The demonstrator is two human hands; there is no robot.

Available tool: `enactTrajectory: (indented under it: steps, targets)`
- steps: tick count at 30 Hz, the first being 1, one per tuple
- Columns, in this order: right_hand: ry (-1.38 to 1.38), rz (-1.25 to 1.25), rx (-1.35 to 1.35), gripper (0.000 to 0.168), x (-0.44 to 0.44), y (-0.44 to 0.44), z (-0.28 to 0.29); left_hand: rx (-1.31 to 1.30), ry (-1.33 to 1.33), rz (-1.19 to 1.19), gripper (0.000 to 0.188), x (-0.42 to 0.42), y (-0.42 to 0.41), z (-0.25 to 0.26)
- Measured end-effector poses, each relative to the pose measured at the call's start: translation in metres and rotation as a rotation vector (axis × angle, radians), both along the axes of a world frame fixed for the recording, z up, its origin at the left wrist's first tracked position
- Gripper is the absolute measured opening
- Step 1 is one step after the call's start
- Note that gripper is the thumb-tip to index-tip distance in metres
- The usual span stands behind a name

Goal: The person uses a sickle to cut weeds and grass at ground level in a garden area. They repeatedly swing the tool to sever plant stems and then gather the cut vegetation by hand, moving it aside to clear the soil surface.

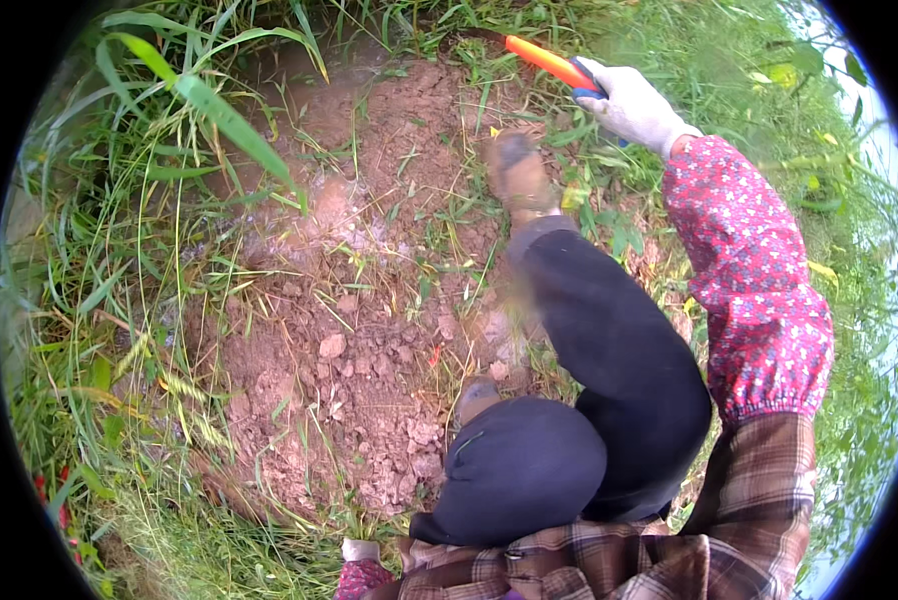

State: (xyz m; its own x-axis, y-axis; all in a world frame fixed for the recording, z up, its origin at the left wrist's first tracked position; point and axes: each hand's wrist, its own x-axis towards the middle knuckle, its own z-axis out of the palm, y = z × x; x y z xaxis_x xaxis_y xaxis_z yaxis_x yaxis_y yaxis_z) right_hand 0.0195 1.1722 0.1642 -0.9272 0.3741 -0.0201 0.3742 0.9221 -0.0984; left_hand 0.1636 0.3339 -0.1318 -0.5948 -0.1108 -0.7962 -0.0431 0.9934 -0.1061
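Note:
At the top right, my right hand point(632, 105), in a white knit glove with a blue grip, is shut on the orange handle of a sickle point(546, 61). Its dark blade point(482, 34) reaches left into the grass, and its tip is hard to make out. Below the tool is one of my muddy shoes point(522, 176), on the soil. At the bottom edge only a little of my gloved left hand point(360, 550) shows, low beside my bent knee over cut grass. Its fingers are hidden.
Bare reddish, cloddy soil point(389, 360) with scattered grass cuttings lies before me. Tall grass point(118, 225) rises on the left, with long blades point(231, 131) hanging over the soil. A wet, muddy patch point(299, 82) is at the upper left. Green plants point(756, 112) grow on the right.

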Motion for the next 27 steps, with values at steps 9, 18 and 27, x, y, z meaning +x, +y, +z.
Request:
enactTrajectory:
  steps: [9,18,27]
  targets:
    - [0.178,-0.168,-0.424,0.037,-0.075,0.118,-0.061,-0.335,-0.158,-0.101,0.031,-0.073,0.137,0.008]
    - [0.378,-0.583,-1.144,0.045,-0.08,0.176,-0.054,-0.11,-0.006,-0.046,0.03,-0.261,0.292,0.128]
    - [0.162,-0.531,-1.61,0.053,-0.169,0.171,-0.092,0.227,0.228,0.017,0.03,-0.38,0.464,0.28]
